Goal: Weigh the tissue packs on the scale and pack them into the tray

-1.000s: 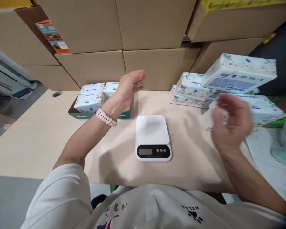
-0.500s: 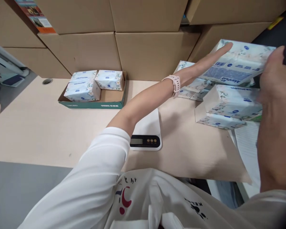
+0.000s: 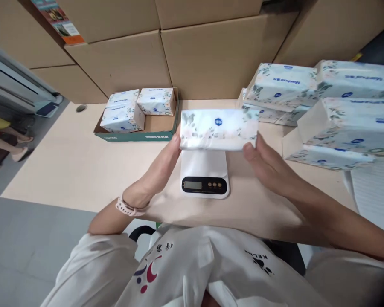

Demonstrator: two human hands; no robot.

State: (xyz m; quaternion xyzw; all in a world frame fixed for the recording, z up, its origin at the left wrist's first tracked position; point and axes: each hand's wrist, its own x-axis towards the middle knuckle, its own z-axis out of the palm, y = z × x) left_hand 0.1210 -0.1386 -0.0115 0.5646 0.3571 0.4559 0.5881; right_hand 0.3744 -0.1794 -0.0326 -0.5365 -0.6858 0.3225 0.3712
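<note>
Between my two hands is a floral pack of tissues (image 3: 219,130), gripped by its short ends over a white kitchen scale (image 3: 204,164). My left hand (image 3: 161,168) presses its left end, fingers mostly hidden behind it, with a pink watch strap at the wrist. At the right end, my right hand (image 3: 265,164) has its thumb on the near corner. The pack covers the scale's rear part; whether it touches the plate I cannot tell. The scale's display (image 3: 193,185) looks blank.
A green-edged carton tray (image 3: 134,136) at the back left contains three similar packs. Several more packs (image 3: 281,85) are stacked on the right of the table (image 3: 64,170). Cardboard boxes (image 3: 224,59) form a wall behind. At far left, another person's legs (image 3: 9,145) show.
Both hands have come from the stack at the right to the middle, bringing a tissue pack above the scale. The view has shifted slightly, and another person's legs now show at left.
</note>
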